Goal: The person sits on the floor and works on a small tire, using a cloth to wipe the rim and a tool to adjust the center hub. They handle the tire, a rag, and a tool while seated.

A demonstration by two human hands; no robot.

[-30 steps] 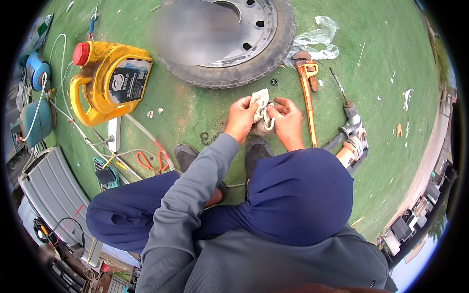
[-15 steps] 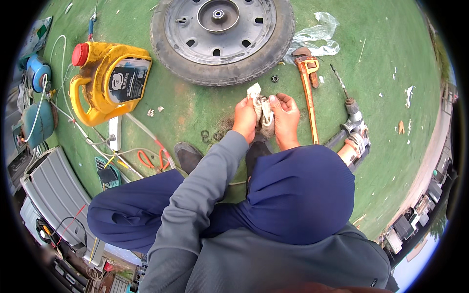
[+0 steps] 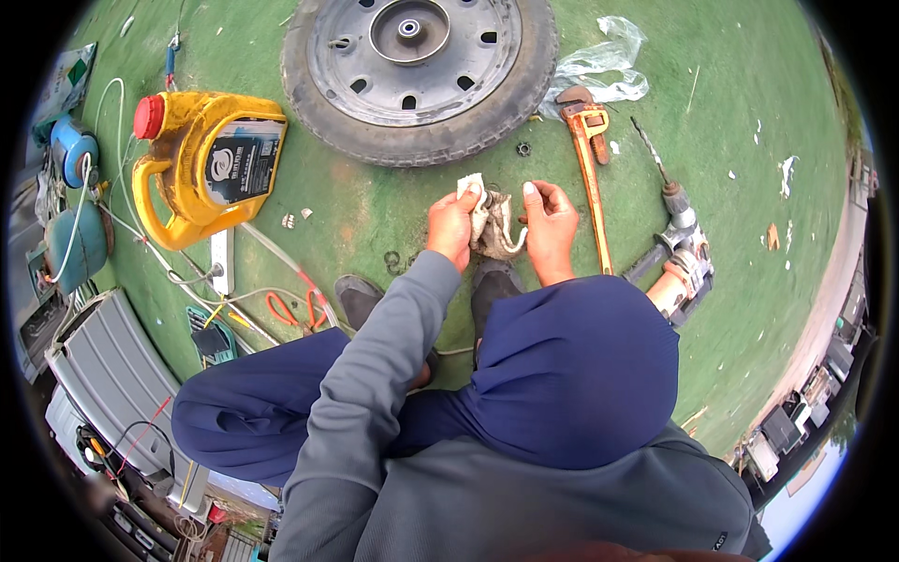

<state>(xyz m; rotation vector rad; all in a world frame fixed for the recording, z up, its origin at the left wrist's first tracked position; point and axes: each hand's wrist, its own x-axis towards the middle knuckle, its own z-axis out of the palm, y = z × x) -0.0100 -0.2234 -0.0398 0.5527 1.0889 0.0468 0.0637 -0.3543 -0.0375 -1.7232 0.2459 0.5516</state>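
Both hands meet over the green floor just near of the wheel. The left hand is closed, pinching a dirty white rag against a small pale curved metal part; the right hand is curled about the same part from the right, thumb raised. What kind of part it is cannot be told. Rag and part lie between the two hands, above the person's shoes.

To wipe well, the right hand should judgeably hold the part fixed while the left works the rag round its curve, turning to a clean patch as it soils.

Containers: a yellow oil jug with a red cap lies on its side to the left, cap on, contents not visible. Farther left lie a small blue gas canister and a teal one. An orange pipe wrench and a power drill lie to the right; a clear plastic bag lies at far right of the wheel, seemingly empty.
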